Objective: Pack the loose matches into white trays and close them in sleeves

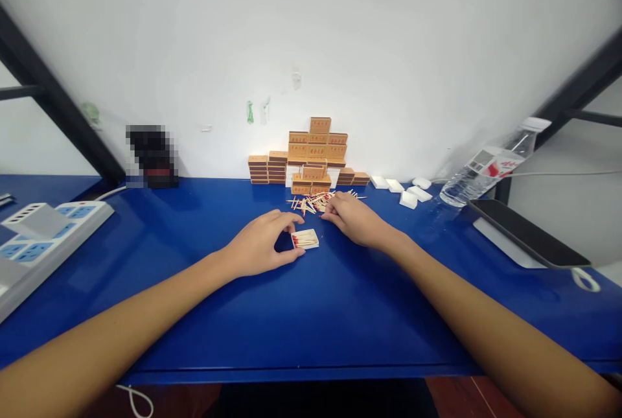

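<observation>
Our L hand (262, 243), head cam, holds the L end of a white matchbox tray (317, 239) btwn thumb & fingers, red-tipped matches (305, 238) inside, on the blue tabletop (291, 327). Our R hand (357, 218) has fingertips close together by the loose match pile (311, 203); can't tell if they grip one. Stacked matchboxes (318, 151) stand behind, nr the wall (208, 48).

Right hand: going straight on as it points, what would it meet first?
The right hand would likely meet the loose matches first, just ahead; whether it already touches them is unclear.
</observation>
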Tool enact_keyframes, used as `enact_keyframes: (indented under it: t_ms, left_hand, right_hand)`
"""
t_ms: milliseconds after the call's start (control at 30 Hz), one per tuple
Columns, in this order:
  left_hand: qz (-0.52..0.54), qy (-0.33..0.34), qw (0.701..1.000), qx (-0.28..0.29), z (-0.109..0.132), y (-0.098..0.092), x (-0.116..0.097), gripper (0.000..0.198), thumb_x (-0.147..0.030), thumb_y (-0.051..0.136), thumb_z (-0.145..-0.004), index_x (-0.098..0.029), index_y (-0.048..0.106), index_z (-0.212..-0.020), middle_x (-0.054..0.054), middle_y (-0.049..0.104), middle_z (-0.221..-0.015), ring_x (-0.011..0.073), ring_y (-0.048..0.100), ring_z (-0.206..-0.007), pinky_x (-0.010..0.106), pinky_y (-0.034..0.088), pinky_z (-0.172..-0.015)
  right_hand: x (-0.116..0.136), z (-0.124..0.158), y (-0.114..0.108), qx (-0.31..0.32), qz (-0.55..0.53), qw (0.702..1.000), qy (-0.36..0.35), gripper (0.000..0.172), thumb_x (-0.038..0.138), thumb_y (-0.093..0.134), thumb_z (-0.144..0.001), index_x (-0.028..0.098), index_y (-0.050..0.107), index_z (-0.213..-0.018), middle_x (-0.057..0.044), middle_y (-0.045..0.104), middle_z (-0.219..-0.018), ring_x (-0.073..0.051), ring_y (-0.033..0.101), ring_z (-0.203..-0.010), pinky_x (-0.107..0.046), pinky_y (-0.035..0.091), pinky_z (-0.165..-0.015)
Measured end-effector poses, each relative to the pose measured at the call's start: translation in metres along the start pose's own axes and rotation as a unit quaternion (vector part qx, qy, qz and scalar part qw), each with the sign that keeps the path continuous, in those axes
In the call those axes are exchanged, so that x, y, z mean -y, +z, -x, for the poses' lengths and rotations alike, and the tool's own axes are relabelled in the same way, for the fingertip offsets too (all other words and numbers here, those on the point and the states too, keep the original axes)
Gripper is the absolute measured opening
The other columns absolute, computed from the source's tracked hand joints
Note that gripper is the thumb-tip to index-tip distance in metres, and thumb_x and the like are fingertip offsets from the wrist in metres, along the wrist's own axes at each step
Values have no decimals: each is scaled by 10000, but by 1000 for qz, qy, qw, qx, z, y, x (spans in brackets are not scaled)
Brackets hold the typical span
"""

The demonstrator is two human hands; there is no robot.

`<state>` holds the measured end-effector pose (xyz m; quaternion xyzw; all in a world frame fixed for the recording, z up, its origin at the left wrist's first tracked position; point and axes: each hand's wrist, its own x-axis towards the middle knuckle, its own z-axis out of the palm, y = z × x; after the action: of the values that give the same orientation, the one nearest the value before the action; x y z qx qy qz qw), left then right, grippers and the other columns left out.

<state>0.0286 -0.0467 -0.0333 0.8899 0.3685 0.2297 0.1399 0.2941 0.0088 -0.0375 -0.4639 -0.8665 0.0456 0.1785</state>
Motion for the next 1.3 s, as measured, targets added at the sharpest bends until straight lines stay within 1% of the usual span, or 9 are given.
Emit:
enact_keyframes:
  t_ms: [167,267,333,400,533,633,800,1033,1300]
  left_hand:
    - [-8,-4,1000,0,0,1,-1,504,-394,738,-909,-230,548,-1345,54,696,-1105,252,649,-1045,432,538,-941]
    - [-8,2,1000,1,0,0,-2,412,-378,726,-911,-228,577,-1264,61,691,-1093,256,648,-1018,425,543,-900]
    - [-6,4,1000,0,0,0,-2,390,-379,723,-912,-227,583,-1242,63,688,-1088,255,651,-1011,422,545,-892]
    - [-5,1,1000,-4,0,0,-2,448,-388,734,-907,-229,569,-1292,60,690,-1091,254,655,-1020,425,546,-906]
    - [-6,-6,1000,-3,1,1,0,520,-393,747,-906,-237,552,-1362,53,697,-1109,250,659,-1052,432,545,-945]
    - [-2,-11,1000,1,2,0,-1,518,-399,752,-904,-231,565,-1356,57,696,-1113,248,660,-1057,433,547,-959]
    - [-6,-11,1000,0,2,1,-2,517,-402,743,-908,-227,566,-1361,57,698,-1112,249,661,-1052,435,552,-952]
    - [-8,-5,1000,-2,3,0,-1,526,-405,731,-917,-236,556,-1383,56,699,-1124,250,658,-1067,430,553,-949]
    - [0,-19,1000,-1,1,-1,-3,554,-405,744,-906,-237,548,-1396,52,710,-1112,256,655,-1054,433,549,-929]
  right_hand:
    - [25,10,-8,-28,-100,992,-67,153,256,572,-1033,213,578,-886,-59,609,-932,-217,563,-885,-332,445,-799]
    - [47,15,-6,-14,-131,985,-111,124,261,594,-1024,210,607,-912,-59,610,-950,-211,561,-906,-330,449,-811]
    - [51,15,-5,-9,-135,984,-119,127,260,596,-1021,205,616,-908,-56,608,-935,-207,561,-898,-329,451,-807]
    - [44,15,-5,-20,-122,987,-102,134,263,586,-1024,204,623,-910,-54,616,-928,-204,567,-885,-331,451,-804]
    - [9,11,-6,-60,-11,998,-1,87,258,621,-991,194,625,-932,-86,642,-961,-232,587,-887,-363,452,-815]
    - [-11,9,-3,-32,33,998,43,119,260,637,-975,191,611,-882,-100,647,-951,-241,595,-869,-357,453,-784]
    - [-13,7,0,-6,34,998,43,150,261,598,-1004,196,602,-869,-96,657,-949,-226,600,-847,-336,450,-763]
    - [-20,11,-9,33,58,998,23,157,252,522,-1029,191,584,-899,-125,652,-987,-251,611,-894,-359,471,-811]
    - [-29,12,-20,-20,36,999,23,196,302,452,-1037,200,557,-908,-140,645,-996,-268,613,-909,-380,473,-816]
